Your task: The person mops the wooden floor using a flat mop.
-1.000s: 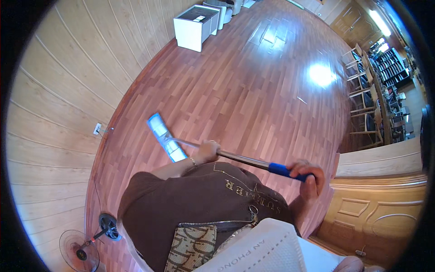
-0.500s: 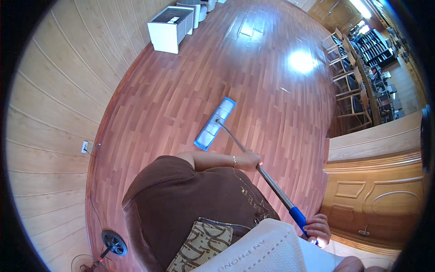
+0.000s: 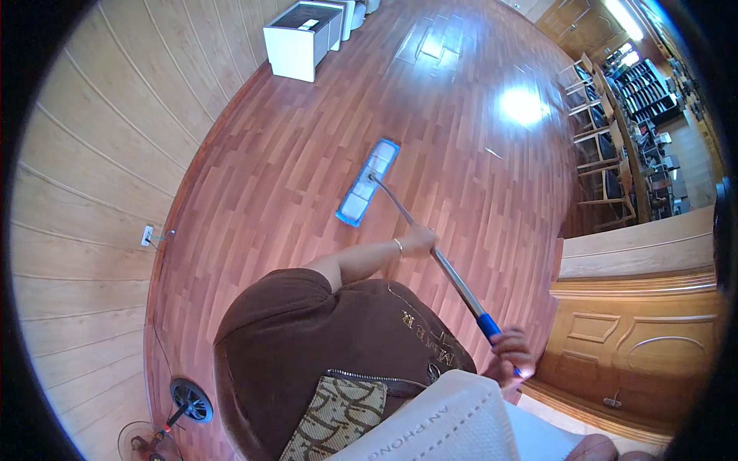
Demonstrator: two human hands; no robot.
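Flat mop (image 3: 369,183) pad lies flat on the wood floor (image 3: 477,177) up-left of both hands, pole running diagonally back to the body; left hand (image 3: 419,240) closed mid-pole, nearer the pad, right hand (image 3: 511,351) closed on the blue grip, wall (image 3: 100,177) left, open floor ahead and right.

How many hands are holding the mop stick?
2. The left hand grips the metal mop handle partway down; the right hand grips its blue top end. The flat mop head lies on the wooden floor.
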